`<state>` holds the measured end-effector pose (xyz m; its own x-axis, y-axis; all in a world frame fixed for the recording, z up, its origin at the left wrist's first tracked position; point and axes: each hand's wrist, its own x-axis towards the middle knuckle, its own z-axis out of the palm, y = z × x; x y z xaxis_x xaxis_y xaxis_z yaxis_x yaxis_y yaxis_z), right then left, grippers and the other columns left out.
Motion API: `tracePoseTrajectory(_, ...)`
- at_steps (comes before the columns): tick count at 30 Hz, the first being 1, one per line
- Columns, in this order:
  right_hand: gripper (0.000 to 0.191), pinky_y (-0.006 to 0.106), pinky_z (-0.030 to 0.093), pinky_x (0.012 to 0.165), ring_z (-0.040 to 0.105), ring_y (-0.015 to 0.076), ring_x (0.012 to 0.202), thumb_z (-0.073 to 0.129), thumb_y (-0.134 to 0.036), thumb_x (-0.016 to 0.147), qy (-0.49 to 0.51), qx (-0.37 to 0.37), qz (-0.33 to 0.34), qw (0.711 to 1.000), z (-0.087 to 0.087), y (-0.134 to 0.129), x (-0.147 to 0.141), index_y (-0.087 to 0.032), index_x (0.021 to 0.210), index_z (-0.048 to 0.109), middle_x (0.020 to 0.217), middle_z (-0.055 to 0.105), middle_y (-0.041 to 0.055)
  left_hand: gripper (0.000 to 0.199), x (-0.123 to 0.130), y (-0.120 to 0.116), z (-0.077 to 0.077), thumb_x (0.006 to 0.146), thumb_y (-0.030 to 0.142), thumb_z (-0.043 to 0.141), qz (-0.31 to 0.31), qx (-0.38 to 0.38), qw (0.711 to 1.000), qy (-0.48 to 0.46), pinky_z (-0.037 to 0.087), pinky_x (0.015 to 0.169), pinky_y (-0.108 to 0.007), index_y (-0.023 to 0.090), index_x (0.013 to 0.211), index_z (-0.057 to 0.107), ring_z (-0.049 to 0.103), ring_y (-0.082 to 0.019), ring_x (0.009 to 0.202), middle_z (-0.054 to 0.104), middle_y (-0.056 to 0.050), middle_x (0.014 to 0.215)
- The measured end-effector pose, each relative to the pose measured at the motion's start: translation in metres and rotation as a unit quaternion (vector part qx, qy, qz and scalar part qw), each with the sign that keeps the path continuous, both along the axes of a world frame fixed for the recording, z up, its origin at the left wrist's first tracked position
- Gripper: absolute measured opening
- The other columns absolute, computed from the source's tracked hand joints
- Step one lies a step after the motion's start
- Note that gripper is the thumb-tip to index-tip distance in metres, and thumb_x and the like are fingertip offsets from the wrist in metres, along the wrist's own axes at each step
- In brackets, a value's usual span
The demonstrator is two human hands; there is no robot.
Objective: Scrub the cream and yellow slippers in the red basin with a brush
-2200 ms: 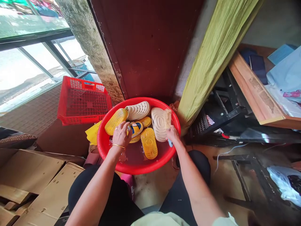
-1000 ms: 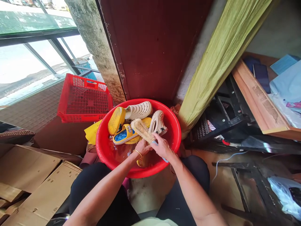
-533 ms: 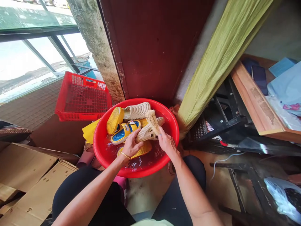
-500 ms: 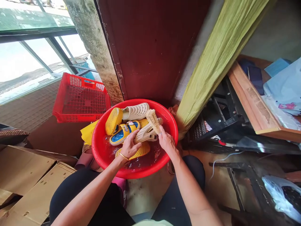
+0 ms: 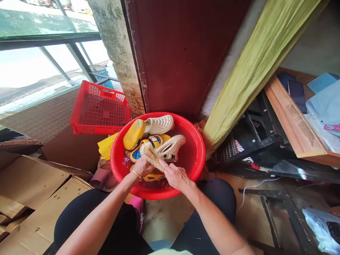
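A red basin (image 5: 199,141) of water stands between my knees with several shoes in it. My right hand (image 5: 177,176) grips a scrub brush (image 5: 151,154) with pale bristles, lying across the near end of a cream clog (image 5: 175,143). My left hand (image 5: 143,166) is closed at that same end of the clog, its fingers partly hidden by the brush. Behind lies another cream clog (image 5: 161,124), with an upturned yellow slipper (image 5: 134,134) beside it. A yellow-and-blue slipper (image 5: 156,140) sits under the brush, partly covered. Another yellow slipper (image 5: 154,177) lies below my hands.
A red plastic crate (image 5: 102,109) stands behind the basin at left. Cardboard boxes (image 5: 39,198) fill the left side, with pink shoes (image 5: 105,175) beside them. A green curtain (image 5: 236,81) hangs at right, near a wooden drawer (image 5: 294,117) and a dark metal frame (image 5: 268,209).
The brush in my right hand has moved left and toward me, from the clog's far end to its near end by my left hand. The view has shifted slightly.
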<state>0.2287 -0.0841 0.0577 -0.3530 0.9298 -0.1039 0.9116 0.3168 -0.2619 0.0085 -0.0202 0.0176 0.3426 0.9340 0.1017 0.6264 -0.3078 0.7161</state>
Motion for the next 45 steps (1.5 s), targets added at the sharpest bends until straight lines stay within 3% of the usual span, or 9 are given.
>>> tracePoseTrajectory(3, 0.064, 0.033, 0.055, 0.078, 0.073, 0.0245, 0.087, 0.041, -0.033, 0.105, -0.028, -0.014, -0.031, 0.999, 0.003, -0.002, 0.003, -0.044, 0.164, 0.019, 0.109, 0.071, 0.0077, 0.035, 0.001, 0.001, -0.007, 0.081, 0.035, 0.061, 0.019, -0.024, 0.999, 0.039, 0.05, 0.104, -0.05, 0.018, 0.111, 0.066, 0.069, -0.035, 0.109, 0.073, -0.016, 0.108)
tracePoseTrajectory(10, 0.057, 0.035, 0.053, 0.085, 0.073, 0.0262, 0.098, 0.034, -0.03, 0.108, -0.053, 0.007, -0.231, 0.972, 0.009, 0.037, 0.066, -0.026, 0.165, 0.026, 0.107, 0.074, 0.0149, 0.072, 0.005, 0.001, -0.007, 0.08, 0.029, 0.063, 0.008, -0.004, 0.997, 0.079, 0.043, 0.113, -0.048, 0.014, 0.148, 0.043, 0.057, -0.036, 0.134, 0.056, -0.022, 0.147)
tracePoseTrajectory(14, 0.059, 0.033, 0.054, 0.082, 0.074, 0.0254, 0.094, 0.033, -0.029, 0.109, -0.053, -0.003, -0.205, 0.977, -0.004, 0.029, 0.052, -0.024, 0.166, 0.021, 0.101, 0.075, 0.0133, 0.085, 0.012, 0.0, -0.005, 0.079, 0.03, 0.066, 0.04, 0.021, 0.992, 0.115, 0.046, 0.108, -0.049, 0.013, 0.156, 0.033, 0.059, -0.039, 0.13, 0.055, -0.024, 0.146)
tracePoseTrajectory(18, 0.061, 0.035, 0.055, 0.083, 0.075, 0.026, 0.092, 0.037, -0.033, 0.108, -0.038, -0.006, -0.135, 0.99, -0.013, 0.02, 0.035, -0.035, 0.166, 0.018, 0.105, 0.074, 0.0111, 0.072, 0.016, 0.0, -0.002, 0.082, 0.026, 0.061, 0.079, 0.04, 0.99, 0.11, 0.049, 0.102, -0.046, 0.017, 0.151, 0.043, 0.065, -0.036, 0.12, 0.061, -0.02, 0.138)
tracePoseTrajectory(23, 0.059, 0.035, 0.055, 0.087, 0.075, 0.026, 0.098, 0.035, -0.029, 0.108, -0.015, -0.008, -0.228, 0.973, -0.013, 0.04, 0.054, -0.024, 0.166, 0.022, 0.107, 0.076, 0.0154, 0.057, 0.008, 0.005, 0.007, 0.079, 0.03, 0.059, 0.093, 0.064, 0.994, -0.001, 0.048, 0.106, -0.042, 0.02, 0.135, 0.058, 0.064, -0.031, 0.119, 0.068, -0.013, 0.128)
tracePoseTrajectory(27, 0.06, 0.034, 0.056, 0.087, 0.075, 0.0257, 0.096, 0.036, -0.032, 0.108, 0.066, 0.002, -0.236, 0.969, -0.019, 0.049, 0.06, -0.017, 0.165, 0.024, 0.103, 0.078, 0.0153, 0.056, -0.001, 0.011, 0.012, 0.074, 0.037, 0.064, 0.156, -0.003, 0.983, -0.101, 0.049, 0.103, -0.039, 0.021, 0.128, 0.064, 0.066, -0.03, 0.113, 0.073, -0.008, 0.12)
tracePoseTrajectory(34, 0.061, 0.034, 0.06, 0.077, 0.075, 0.0232, 0.081, 0.032, -0.038, 0.108, 0.179, -0.039, -0.207, 0.961, -0.029, 0.023, 0.027, -0.021, 0.166, 0.022, 0.094, 0.078, 0.0117, 0.059, 0.005, 0.009, 0.003, 0.064, 0.048, 0.076, 0.252, -0.194, 0.885, -0.341, 0.055, 0.078, -0.033, 0.012, 0.111, 0.069, 0.07, -0.026, 0.089, 0.076, -0.008, 0.097)
tracePoseTrajectory(41, 0.063, 0.034, 0.06, 0.081, 0.074, 0.0268, 0.092, 0.037, -0.027, 0.104, 0.109, 0.042, -0.066, 0.991, -0.025, -0.019, -0.017, -0.019, 0.166, 0.025, 0.109, 0.075, 0.016, 0.037, 0.011, 0.013, 0.021, 0.083, 0.031, 0.066, 0.274, -0.388, 0.731, -0.49, 0.063, 0.069, -0.039, 0.011, 0.114, 0.069, 0.075, -0.027, 0.078, 0.077, -0.012, 0.086)
tracePoseTrajectory(45, 0.061, 0.035, 0.06, 0.077, 0.074, 0.026, 0.085, 0.036, -0.028, 0.106, 0.019, 0.056, -0.122, 0.991, -0.01, 0.01, 0.004, -0.023, 0.166, 0.023, 0.105, 0.073, 0.0153, 0.037, 0.004, 0.012, 0.028, 0.082, 0.029, 0.067, 0.254, -0.432, 0.719, -0.482, 0.065, 0.07, -0.043, 0.011, 0.114, 0.071, 0.077, -0.03, 0.079, 0.078, -0.014, 0.085)
